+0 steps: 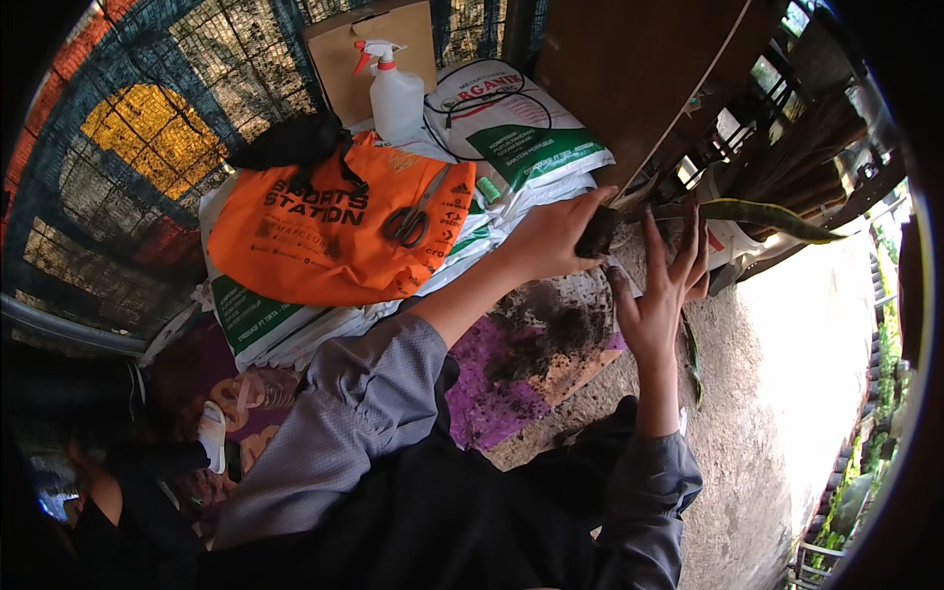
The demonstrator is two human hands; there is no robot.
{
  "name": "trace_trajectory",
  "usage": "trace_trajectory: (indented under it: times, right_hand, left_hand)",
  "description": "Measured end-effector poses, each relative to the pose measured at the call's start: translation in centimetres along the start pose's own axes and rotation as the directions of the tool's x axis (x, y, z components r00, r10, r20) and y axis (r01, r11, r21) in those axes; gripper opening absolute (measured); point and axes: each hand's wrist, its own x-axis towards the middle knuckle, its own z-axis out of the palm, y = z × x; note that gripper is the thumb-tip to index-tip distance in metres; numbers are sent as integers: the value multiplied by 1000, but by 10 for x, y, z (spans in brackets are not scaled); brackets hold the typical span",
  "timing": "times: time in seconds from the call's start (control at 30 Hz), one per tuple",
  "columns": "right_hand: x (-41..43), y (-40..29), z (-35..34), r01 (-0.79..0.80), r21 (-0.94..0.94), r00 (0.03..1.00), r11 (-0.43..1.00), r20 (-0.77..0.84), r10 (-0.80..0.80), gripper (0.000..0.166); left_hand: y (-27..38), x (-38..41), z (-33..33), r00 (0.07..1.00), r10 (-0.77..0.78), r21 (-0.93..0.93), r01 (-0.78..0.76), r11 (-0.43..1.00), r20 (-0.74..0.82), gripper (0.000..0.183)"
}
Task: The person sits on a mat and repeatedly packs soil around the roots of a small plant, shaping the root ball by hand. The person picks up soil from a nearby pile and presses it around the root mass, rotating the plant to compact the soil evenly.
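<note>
My left hand (pixel 564 232) holds a dark clump of soil (pixel 597 232), perhaps a root ball, between thumb and fingers. Just right of it, my right hand (pixel 664 269) has its fingers spread beside the base of a long green leaf with yellow edges (pixel 774 214), which looks like a snake plant's. Whether the right fingers touch the plant cannot be told. Below both hands, dark soil (pixel 516 354) lies scattered over a purple patterned mat (pixel 487 398). Another narrow leaf (pixel 693 354) hangs or lies below my right hand.
Stacked white and green sacks (pixel 538 140) carry an orange bag (pixel 332 258), scissors (pixel 405 221), a spray bottle (pixel 397 96) and a black cloth item (pixel 295 147). A cardboard box (pixel 376 44) stands behind. At lower left another person's foot in a sandal (pixel 212 436) shows.
</note>
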Motion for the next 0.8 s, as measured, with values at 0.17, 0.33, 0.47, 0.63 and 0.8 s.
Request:
trace_trajectory:
  times: [0.17, 0.33, 0.47, 0.63, 0.8]
  right_hand:
    - [-21, 7, 26, -42, -91, 985, 995, 161, 57, 65]
    - [-14, 11, 30, -11, -31, 971, 999, 237, 18, 63]
    - [-9, 6, 30, 10, 91, 996, 996, 91, -18, 65]
    - [-10, 6, 41, 47, -60, 960, 997, 279, -28, 63]
    - [-8, 30, 36, 52, 251, 966, 967, 235, -113, 52]
  left_hand:
    - [-6, -3, -2, 997, 70, 73, -67, 995, -36, 67]
    - [-11, -5, -2, 999, -12, 48, 15, 999, -44, 64]
    - [-6, -3, 2, 995, -80, -97, 74, 993, -55, 62]
    - [-11, 2, 5, 990, -131, -232, 114, 966, -58, 65]
    - [-2, 2, -2, 990, -132, -335, 141, 932, 49, 63]
